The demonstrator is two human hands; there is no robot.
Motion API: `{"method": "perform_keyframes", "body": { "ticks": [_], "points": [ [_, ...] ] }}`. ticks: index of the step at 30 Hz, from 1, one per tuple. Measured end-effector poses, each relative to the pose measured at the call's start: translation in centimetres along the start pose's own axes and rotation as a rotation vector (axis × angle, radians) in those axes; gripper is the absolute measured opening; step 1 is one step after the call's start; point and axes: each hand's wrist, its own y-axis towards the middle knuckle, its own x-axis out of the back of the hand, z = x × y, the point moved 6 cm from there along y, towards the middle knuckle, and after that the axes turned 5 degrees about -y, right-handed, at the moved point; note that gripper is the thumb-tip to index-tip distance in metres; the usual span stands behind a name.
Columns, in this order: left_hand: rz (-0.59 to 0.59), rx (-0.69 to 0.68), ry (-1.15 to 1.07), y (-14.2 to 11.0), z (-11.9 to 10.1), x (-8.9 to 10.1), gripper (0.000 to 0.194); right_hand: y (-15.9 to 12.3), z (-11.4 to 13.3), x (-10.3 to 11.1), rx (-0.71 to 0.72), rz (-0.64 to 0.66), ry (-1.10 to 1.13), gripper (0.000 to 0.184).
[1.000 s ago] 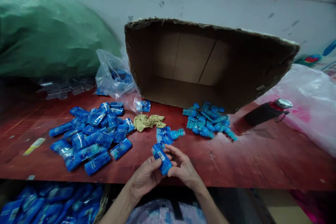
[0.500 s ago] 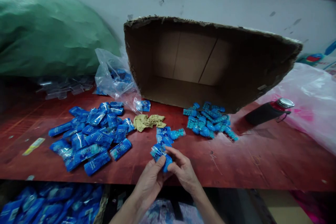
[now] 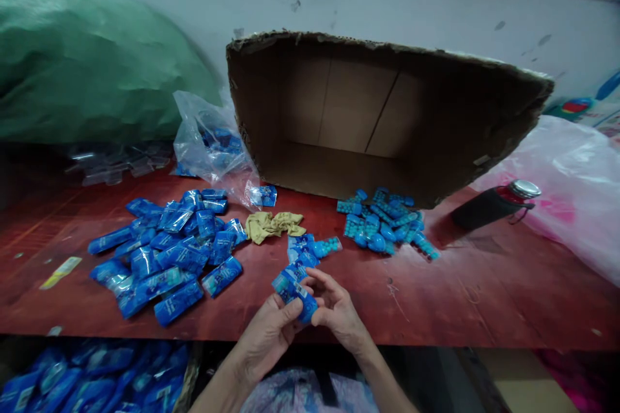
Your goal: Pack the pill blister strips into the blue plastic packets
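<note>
Both of my hands grip one small blue packet [image 3: 295, 292] just above the front edge of the red table [image 3: 484, 297]. My left hand [image 3: 266, 335] pinches it from below and the left, my right hand [image 3: 336, 313] from the right, with fingers curled. A few more blue packets [image 3: 307, 248] lie just beyond my hands. To the left spreads a heap of sealed blue packets [image 3: 169, 251]. To the right, in front of the box, sits a pile of loose blue toys [image 3: 382, 222].
A large cardboard box [image 3: 378, 116] lies on its side at the back, its opening toward me. A clear bag [image 3: 213, 145], a yellow cloth [image 3: 274, 224], a dark bottle [image 3: 494, 203], a pink plastic bag [image 3: 571, 187] and a green sack [image 3: 87, 64] surround it. More blue packets [image 3: 92, 381] lie below the table.
My hands have kept working the same blue packet, turning it slightly and shifting it a little left. Nothing else on the table has moved.
</note>
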Motion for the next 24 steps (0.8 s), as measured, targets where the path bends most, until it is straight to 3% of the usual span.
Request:
{"method": "perform_keyframes", "body": {
  "ticks": [6,12,15,20,24],
  "points": [
    [-0.096,-0.1,-0.04,0.1,0.3,-0.7,0.024,-0.4,-0.1,0.2,0.052,-0.047,-0.197,0.057],
    [-0.189,-0.153,-0.088,0.2,1.0,-0.5,0.021,-0.8,0.2,0.0,0.214,-0.186,-0.485,0.044],
    [-0.127,-0.121,-0.1,0.4,0.8,-0.5,0.022,-0.4,-0.1,0.4,0.18,-0.164,-0.404,0.041],
    [-0.083,-0.071,-0.109,0.3,0.2,0.1,0.013,0.0,-0.6,0.4,0.018,-0.015,-0.248,0.033],
    [-0.066,-0.047,-0.063,0.4,0.6,0.2,0.017,0.0,-1.6,0.2,-0.062,0.021,-0.12,0.041]
  ]
}}
